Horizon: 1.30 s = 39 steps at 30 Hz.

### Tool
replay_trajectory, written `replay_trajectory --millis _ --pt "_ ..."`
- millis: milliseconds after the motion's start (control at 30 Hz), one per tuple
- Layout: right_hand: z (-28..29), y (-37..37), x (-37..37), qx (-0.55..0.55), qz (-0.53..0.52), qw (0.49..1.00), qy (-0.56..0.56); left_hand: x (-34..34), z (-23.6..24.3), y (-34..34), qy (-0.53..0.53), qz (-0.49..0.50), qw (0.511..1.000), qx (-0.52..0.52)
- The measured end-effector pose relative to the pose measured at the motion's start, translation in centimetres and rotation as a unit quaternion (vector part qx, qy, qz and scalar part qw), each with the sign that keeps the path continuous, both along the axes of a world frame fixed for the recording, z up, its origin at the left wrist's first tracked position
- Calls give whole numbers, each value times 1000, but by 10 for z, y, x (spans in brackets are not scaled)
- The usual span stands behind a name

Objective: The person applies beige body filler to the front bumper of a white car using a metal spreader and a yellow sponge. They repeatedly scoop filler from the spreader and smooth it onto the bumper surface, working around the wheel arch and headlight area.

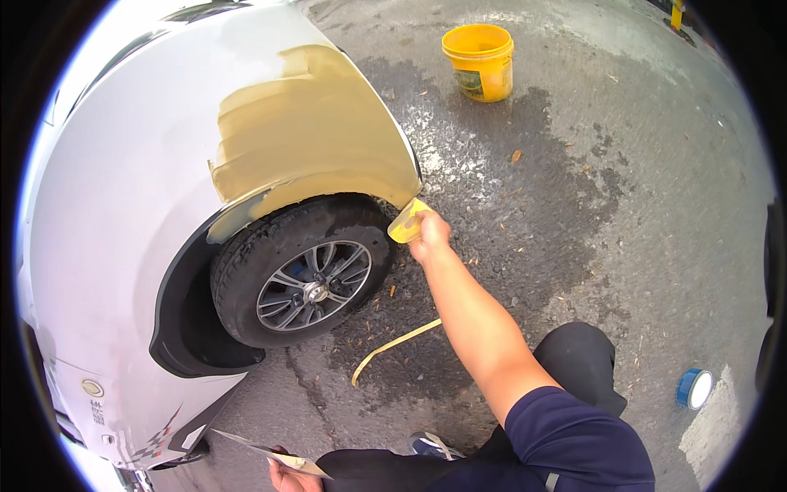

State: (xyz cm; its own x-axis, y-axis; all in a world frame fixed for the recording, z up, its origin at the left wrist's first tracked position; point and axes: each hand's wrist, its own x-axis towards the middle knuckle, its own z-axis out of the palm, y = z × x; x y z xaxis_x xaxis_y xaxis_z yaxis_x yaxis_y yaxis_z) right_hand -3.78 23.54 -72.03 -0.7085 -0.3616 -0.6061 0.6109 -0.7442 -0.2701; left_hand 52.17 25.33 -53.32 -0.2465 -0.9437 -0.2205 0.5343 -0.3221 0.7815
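Observation:
My right hand [429, 234] grips a yellow spreader [404, 222] at the front lower corner of a white car's panel [115, 180], just above the wheel arch. Tan filler [303, 123] covers part of the panel in streaks along the arch. Below it sits a black tyre [246, 303] with a silver-and-black alloy rim [316, 291]. Low at the bottom, my left hand [291, 474] holds a thin flat board [279, 455] with pale material on it, partly cut off by the picture's edge.
A yellow bucket [478, 66] stands on the stained pavement [615, 205] beyond the car. A yellow strip [396, 344] lies by the wheel, a blue round can [695, 388] at the right. My bent knee [574, 353] and shoe [430, 443] are at the lower edge.

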Motion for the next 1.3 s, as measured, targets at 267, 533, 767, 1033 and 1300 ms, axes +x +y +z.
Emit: replay_trajectory --millis 267,533,767,1033,1300 --pt "15 -5 -6 -23 -27 999 -9 -11 -4 -3 1 -28 1000 -1" --pt "41 -8 -6 3 -55 998 -4 -11 -6 -5 -2 -22 1000 -14" --pt "81 -7 1 85 -71 992 51 -17 -6 -7 30 -58 998 17" --pt "145 -8 17 160 -83 978 102 -22 -15 -11 24 -31 999 8" --pt "210 -18 49 266 -111 936 201 -14 -20 -16 75 -34 995 50"
